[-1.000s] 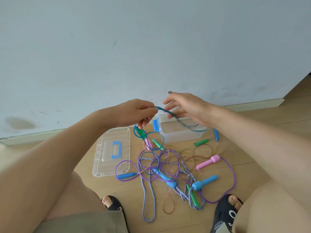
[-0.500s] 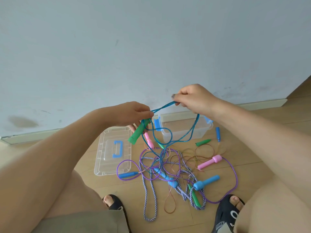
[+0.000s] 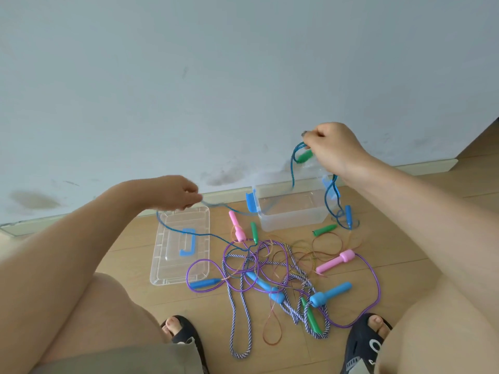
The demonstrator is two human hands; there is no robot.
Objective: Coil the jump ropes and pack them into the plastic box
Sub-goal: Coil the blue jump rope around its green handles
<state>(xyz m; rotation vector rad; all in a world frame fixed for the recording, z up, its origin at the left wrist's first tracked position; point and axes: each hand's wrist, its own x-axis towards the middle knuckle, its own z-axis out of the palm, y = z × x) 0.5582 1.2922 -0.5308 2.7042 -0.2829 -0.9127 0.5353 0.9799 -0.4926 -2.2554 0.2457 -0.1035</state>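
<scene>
Item: blue jump rope [image 3: 293,168], in hand. Right hand [image 3: 333,148], raised above the box, fingers curled round 1 green handle [image 3: 305,157] together with a few turns of blue cord gathered against it; loops hang from the fist down past the box's right end toward the floor. Left hand [image 3: 176,194], lower and well apart to the left, pinches the same cord between thumb and fingertips. Between the 2 hands the cord runs roughly level, left to right, sagging across the box mouth; from the left hand its free length drops over the lid and trails right into the heap, so the uncoiled remainder lies below and left of the coil. Judgement: the left hand is nearer the slack and is placed to feed it toward the right. Clear plastic box [image 3: 290,221], open, blue latches [image 3: 250,202], on the wooden floor [image 3: 378,238] by the wall; apparently no coiled rope in it yet. Clear lid [image 3: 172,276] with blue grip, flat, left of the box. Heap [image 3: 270,268] in front: purple cord, striped braided rope, thin orange cords, pink, blue and green handles, tangled. 2 sandalled feet at the lower edge.
</scene>
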